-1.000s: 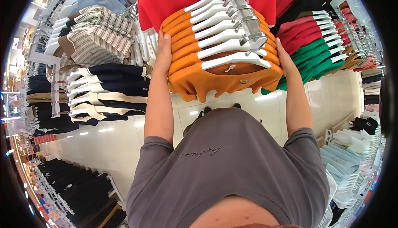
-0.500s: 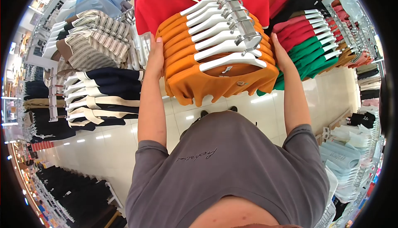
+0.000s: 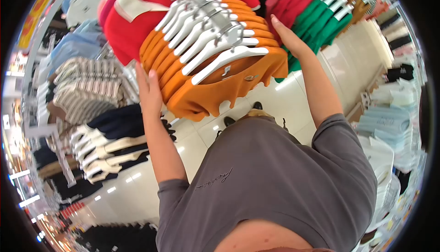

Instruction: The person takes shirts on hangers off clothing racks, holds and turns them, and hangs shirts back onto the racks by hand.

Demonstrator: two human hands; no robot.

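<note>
Several orange shirts hang on white hangers from a metal rail in front of me. My left hand is at the left side of the stack, thumb and fingers apart, palm toward the sleeves. On the other side, my right hand is raised beside the orange sleeves, close to the green shirts, with its fingers extended. Neither hand is wrapped round a garment. Behind the orange stack hangs a red shirt with a white collar.
Striped shirts and navy garments with cream collars hang at the left. Green shirts hang at the right. Light blue garments are at the far right, black ones at the lower left. Tiled floor shows below.
The view has turned, so the orange stack now appears tilted and further left. My right hand has moved up and stands further off the orange sleeves; my left hand stays by its side.
</note>
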